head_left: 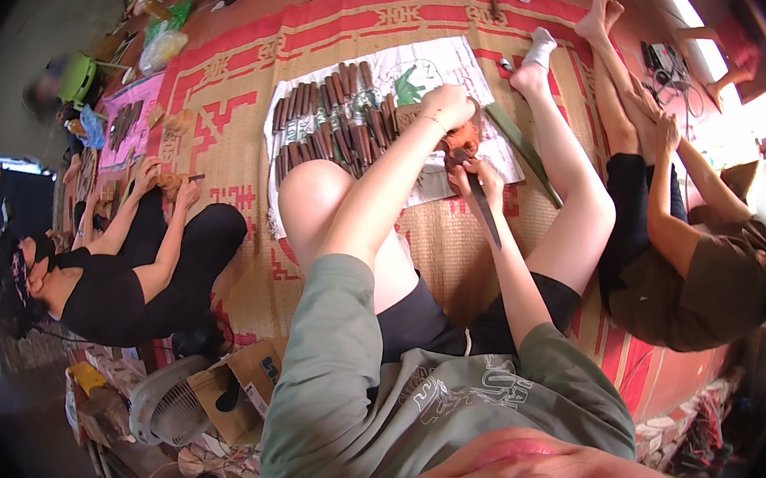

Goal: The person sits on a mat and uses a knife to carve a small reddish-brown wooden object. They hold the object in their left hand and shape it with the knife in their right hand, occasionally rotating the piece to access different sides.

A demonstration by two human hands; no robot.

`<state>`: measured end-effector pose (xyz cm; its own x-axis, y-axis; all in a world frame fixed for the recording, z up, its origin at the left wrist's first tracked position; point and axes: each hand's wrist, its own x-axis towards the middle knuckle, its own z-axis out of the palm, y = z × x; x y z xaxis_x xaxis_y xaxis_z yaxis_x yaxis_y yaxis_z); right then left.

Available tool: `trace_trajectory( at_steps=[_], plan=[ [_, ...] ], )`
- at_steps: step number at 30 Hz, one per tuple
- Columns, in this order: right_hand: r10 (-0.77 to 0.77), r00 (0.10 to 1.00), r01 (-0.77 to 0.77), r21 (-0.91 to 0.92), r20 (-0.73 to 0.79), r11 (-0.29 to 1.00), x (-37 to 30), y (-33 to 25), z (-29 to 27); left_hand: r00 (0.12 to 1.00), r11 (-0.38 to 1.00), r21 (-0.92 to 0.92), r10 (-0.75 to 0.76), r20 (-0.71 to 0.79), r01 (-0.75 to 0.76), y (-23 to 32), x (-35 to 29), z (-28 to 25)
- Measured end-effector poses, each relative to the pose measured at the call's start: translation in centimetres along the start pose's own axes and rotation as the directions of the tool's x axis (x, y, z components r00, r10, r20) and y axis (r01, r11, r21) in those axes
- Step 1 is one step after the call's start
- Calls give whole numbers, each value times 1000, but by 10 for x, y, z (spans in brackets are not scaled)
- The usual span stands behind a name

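Note:
My left hand [449,107] is closed at the top of a reddish-brown carved wooden piece [464,139], steadying it over a white cloth [460,58]. Against the near end of the carving, my right hand [483,179] grips a long, dark, flat tool [484,215] that slants toward me. Whether it is a file or a blade I cannot tell. Left of my hands, several carving chisels [348,125] with brown wooden handles lie in rows on the cloth. My fingers partly hide the carving.
A patterned straw mat [232,86] lies beneath, between my bent legs. A green strip [525,153] lies right of the cloth. People sit at left [121,278] and right [694,260]. A fan [169,403] and cardboard box [239,389] stand at lower left; a pink cloth [131,123] holds more tools.

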<state>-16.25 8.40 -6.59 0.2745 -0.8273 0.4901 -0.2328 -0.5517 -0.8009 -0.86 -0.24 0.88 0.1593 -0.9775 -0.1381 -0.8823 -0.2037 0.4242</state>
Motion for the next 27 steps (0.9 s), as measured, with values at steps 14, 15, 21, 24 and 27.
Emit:
trace_trajectory(
  at_steps=[14, 15, 21, 24, 27],
  plan=[
    [234, 972, -232, 157, 5, 960, 14, -30, -1, 999, 1000, -13, -23, 22, 24, -5, -4, -1],
    [172, 985, -171, 154, 7, 973, 4, -18, 0, 1000, 1000, -16, -25, -15, 25, -6, -4, 3],
    [184, 982, -173, 196, -44, 965, 15, -37, -9, 1000, 1000, -7, 16, 8, -16, 1, -3, -1],
    [147, 989, -139, 170, -35, 976, 12, -24, 4, 1000, 1000, 11, 8, 17, -8, -1, -7, -4],
    [38, 999, -37, 46, -31, 998, -6, 0, 5, 1000, 1000, 6, 2, 8, -2, 3, -9, -8]
  ],
)
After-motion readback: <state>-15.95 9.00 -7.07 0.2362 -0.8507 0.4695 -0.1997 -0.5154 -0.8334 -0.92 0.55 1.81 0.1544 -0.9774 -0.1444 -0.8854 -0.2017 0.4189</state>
